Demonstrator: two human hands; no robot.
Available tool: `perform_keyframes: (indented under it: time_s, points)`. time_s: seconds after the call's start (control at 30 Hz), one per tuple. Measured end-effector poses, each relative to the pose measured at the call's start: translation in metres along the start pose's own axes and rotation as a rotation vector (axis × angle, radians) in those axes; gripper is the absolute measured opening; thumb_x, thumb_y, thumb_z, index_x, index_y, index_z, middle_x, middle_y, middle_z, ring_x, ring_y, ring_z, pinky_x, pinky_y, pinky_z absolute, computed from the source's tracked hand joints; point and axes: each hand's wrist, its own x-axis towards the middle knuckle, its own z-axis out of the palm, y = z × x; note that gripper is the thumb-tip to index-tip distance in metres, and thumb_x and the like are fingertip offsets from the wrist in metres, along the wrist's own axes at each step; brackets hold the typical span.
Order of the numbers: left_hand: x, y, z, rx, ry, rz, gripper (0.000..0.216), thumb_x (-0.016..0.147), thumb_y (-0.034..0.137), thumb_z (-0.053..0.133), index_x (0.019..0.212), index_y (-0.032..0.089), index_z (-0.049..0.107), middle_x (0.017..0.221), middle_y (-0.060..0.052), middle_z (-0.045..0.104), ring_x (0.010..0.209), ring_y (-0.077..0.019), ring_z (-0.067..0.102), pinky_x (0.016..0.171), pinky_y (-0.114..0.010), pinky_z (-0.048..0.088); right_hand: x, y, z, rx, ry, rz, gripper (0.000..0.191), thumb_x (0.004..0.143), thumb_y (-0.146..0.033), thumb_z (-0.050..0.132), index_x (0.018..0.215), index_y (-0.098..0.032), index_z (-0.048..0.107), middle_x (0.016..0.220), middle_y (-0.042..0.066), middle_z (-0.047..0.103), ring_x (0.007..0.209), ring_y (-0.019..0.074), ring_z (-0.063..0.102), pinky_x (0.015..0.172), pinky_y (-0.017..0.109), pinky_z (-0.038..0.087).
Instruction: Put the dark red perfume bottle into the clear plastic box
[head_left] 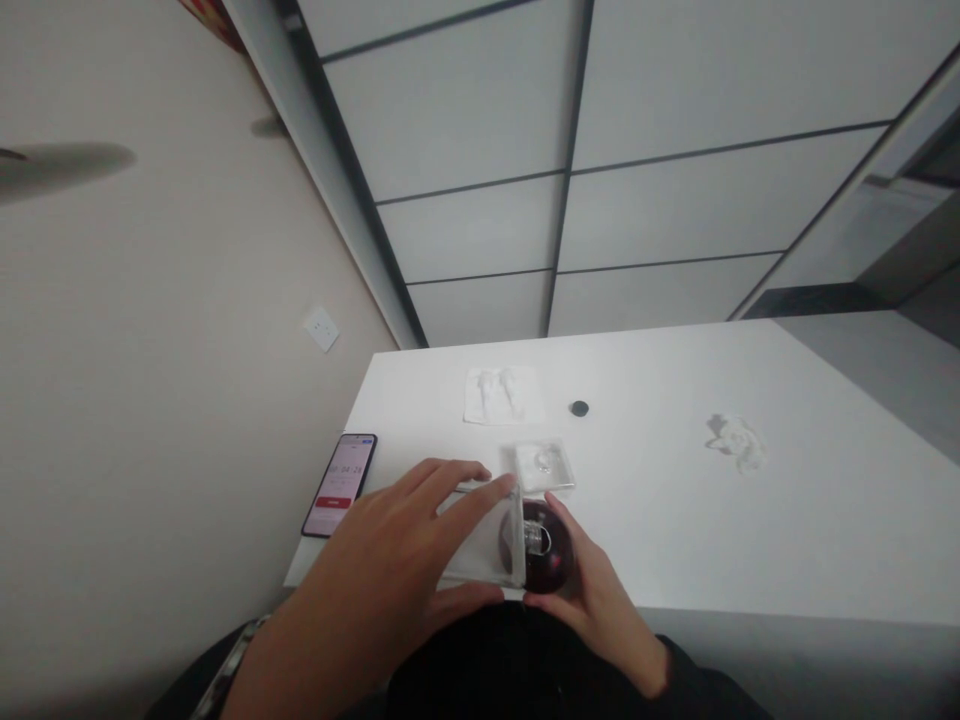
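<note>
Near the front edge of the white table, my left hand [420,540] grips a clear rectangular box [480,550] between fingers and thumb. My right hand [600,590] is wrapped round the side of a dark red round bottle [553,560] with a clear threaded neck. The box's right end is against or just in front of the bottle; part of the bottle shows through it. Whether the bottle is partly inside the box I cannot tell. Just beyond both hands lies a clear square lid or tray [559,477] with a small round clear piece on it.
A phone [341,485] showing a timer lies at the table's left edge. Farther back, two white slender pieces [499,390] rest on a white sheet. A dark round disc [579,408] and a crumpled white tissue [739,440] lie to the right. A wall rises at left.
</note>
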Motion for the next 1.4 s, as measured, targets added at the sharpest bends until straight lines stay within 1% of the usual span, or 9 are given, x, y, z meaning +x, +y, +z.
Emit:
perform_keyframes:
  time_s: [0.27,0.43,0.57,0.7,0.87,1.03,1.2,1.3,1.4]
  points:
    - [-0.0014,0.0001,0.0015,0.001,0.010,0.004,0.081,0.072,0.029,0.098,0.143,0.025,0.058,0.132,-0.010,0.073,0.114,-0.0295,0.072,0.096,-0.044,0.065,-0.0009,0.0012,0.0030,0.030,0.021,-0.015,0.098,0.090,-0.049,0.080,0.168,-0.029,0.025,0.161,0.018,0.052,0.147,0.0383,0.054,0.119,0.058,0.048]
    - [-0.0015,0.0007,-0.0001,-0.003,0.012,0.002,0.080,0.073,0.028,0.097,0.143,0.024,0.059,0.132,-0.010,0.073,0.115,-0.0294,0.072,0.095,-0.044,0.066,-0.0010,0.0008,0.0029,0.022,0.007,0.006,0.101,0.089,-0.047,0.082,0.169,-0.026,0.024,0.161,0.020,0.053,0.146,0.0394,0.053,0.119,0.059,0.048]
    - [-0.0015,0.0008,-0.0007,-0.008,-0.007,-0.002,0.078,0.074,0.028,0.096,0.143,0.025,0.059,0.133,-0.010,0.072,0.115,-0.0292,0.072,0.095,-0.044,0.066,-0.0011,0.0012,0.0027,-0.002,0.011,-0.015,0.101,0.089,-0.045,0.082,0.169,-0.027,0.024,0.160,0.019,0.053,0.147,0.0392,0.053,0.119,0.058,0.048]
    - [0.0005,0.0009,-0.0014,-0.013,-0.001,0.011,0.077,0.074,0.030,0.097,0.141,0.024,0.060,0.132,-0.010,0.072,0.114,-0.0296,0.072,0.095,-0.046,0.065,-0.0015,0.0023,0.0034,-0.010,0.019,-0.014,0.100,0.089,-0.047,0.082,0.169,-0.027,0.024,0.160,0.019,0.053,0.147,0.0397,0.053,0.118,0.058,0.049]
    - [0.0023,0.0018,-0.0030,0.002,-0.013,0.012,0.077,0.073,0.028,0.097,0.140,0.024,0.060,0.132,-0.010,0.072,0.114,-0.0299,0.072,0.093,-0.045,0.066,-0.0020,0.0031,0.0038,0.006,0.018,-0.018,0.098,0.090,-0.050,0.080,0.168,-0.028,0.025,0.160,0.019,0.053,0.146,0.0389,0.054,0.118,0.057,0.049]
    - [0.0012,0.0033,-0.0043,0.009,-0.028,0.004,0.076,0.075,0.028,0.096,0.142,0.025,0.060,0.134,-0.010,0.071,0.116,-0.0298,0.072,0.096,-0.046,0.065,-0.0022,0.0032,0.0037,-0.005,0.029,-0.009,0.099,0.089,-0.054,0.080,0.168,-0.027,0.026,0.160,0.021,0.053,0.146,0.0401,0.054,0.118,0.059,0.049]
    - [0.0023,0.0042,-0.0048,0.005,-0.025,0.014,0.078,0.072,0.025,0.098,0.141,0.023,0.060,0.132,-0.010,0.072,0.114,-0.0303,0.072,0.094,-0.046,0.066,-0.0004,0.0002,0.0028,0.018,0.026,-0.037,0.096,0.092,-0.053,0.077,0.168,-0.029,0.024,0.160,0.019,0.053,0.146,0.0385,0.054,0.117,0.058,0.049]
    - [0.0034,0.0037,-0.0033,0.012,-0.014,0.018,0.078,0.073,0.028,0.097,0.141,0.024,0.059,0.133,-0.010,0.072,0.113,-0.0307,0.073,0.093,-0.047,0.066,-0.0018,0.0012,0.0034,0.010,0.027,-0.046,0.097,0.092,-0.052,0.077,0.169,-0.029,0.023,0.161,0.018,0.052,0.147,0.0382,0.053,0.118,0.057,0.049]
    - [0.0049,0.0033,-0.0022,0.013,-0.036,0.009,0.079,0.073,0.030,0.098,0.142,0.025,0.058,0.134,-0.011,0.072,0.114,-0.0306,0.073,0.091,-0.046,0.067,-0.0046,0.0047,0.0052,-0.010,0.025,-0.035,0.100,0.091,-0.053,0.078,0.169,-0.027,0.022,0.163,0.019,0.050,0.148,0.0389,0.052,0.118,0.058,0.049]
